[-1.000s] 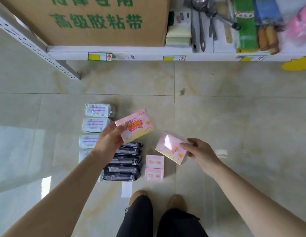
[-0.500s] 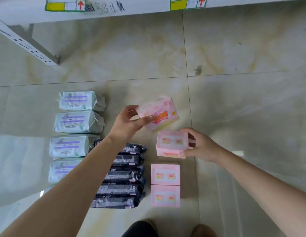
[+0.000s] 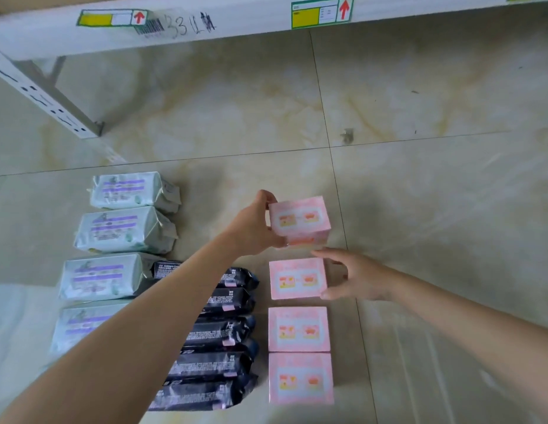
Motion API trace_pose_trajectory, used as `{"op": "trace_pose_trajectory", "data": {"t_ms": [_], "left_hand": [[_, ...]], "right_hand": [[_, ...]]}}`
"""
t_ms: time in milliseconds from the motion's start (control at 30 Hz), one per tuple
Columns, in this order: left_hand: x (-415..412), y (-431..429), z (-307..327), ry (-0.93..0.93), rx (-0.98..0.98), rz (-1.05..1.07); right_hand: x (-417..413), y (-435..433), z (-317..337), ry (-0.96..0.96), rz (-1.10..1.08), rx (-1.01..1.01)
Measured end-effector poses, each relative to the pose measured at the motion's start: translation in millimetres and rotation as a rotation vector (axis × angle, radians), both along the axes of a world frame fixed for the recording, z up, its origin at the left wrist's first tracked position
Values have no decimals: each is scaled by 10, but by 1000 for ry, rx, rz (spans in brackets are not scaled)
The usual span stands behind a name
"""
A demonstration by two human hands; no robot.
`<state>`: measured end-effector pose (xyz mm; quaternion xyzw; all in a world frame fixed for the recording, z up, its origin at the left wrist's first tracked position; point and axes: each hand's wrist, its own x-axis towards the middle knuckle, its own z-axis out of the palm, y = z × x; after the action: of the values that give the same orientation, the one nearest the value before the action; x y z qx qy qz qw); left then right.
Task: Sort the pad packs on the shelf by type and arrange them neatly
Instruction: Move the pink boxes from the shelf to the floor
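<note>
so I've got three columns going on the tiled floor (image 3: 434, 194), just in front of the white shelf edge (image 3: 236, 22) with its yellow price labels (image 3: 321, 12)

my left hand (image 3: 254, 228) reaches across and grips the top pink pack (image 3: 300, 220) by its left side, thumb up at the far corner and the other fingers curled in under the near edge. That pack sits at the far end of the pink column, face up, a bit apart from the next one. Can't tell if it's fully down on the floor or a touch above it

my right hand (image 3: 355, 280) is beside the second pink pack (image 3: 297, 278), fingers spread wide and loose. The index tip is at its far right corner and the thumb touches its near right corner, not really clamping anything

two more pink packs (image 3: 298, 328) lie below that, touching each other, nearest me

left of the pinks is a column of black packs (image 3: 217, 332), partly hidden under my left forearm. Further left, four mint-green packs (image 3: 125, 229) with purple stripes lie in a line
</note>
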<state>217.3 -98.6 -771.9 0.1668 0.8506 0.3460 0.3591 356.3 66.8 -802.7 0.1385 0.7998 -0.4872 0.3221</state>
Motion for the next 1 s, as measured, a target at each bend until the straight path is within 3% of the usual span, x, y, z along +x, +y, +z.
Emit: {"op": "trace_pose_trajectory", "data": {"t_ms": [100, 200, 267, 433, 533, 700, 900, 1000], "left_hand": [[-20, -29, -39, 39, -90, -46], [-6, -20, -78, 44, -144, -51], [31, 7, -88, 57, -166, -112], [116, 0, -139, 17, -252, -269], [133, -35, -142, 26, -225, -302], [217, -58, -130, 166, -303, -534], [250, -105, -149, 264, -351, -537], [241, -146, -169, 289, -361, -555]], "right_hand": [[-91, 186, 72, 47, -329, 86], [-205, 202, 238, 3, -502, -79], [-264, 84, 335, -68, -498, -211], [-293, -140, 320, -184, -498, -322], [-261, -171, 275, -207, -523, -320], [-226, -185, 227, -214, -541, -320], [-255, -221, 239, -192, -517, -316], [-229, -235, 208, -190, -447, -220]]}}
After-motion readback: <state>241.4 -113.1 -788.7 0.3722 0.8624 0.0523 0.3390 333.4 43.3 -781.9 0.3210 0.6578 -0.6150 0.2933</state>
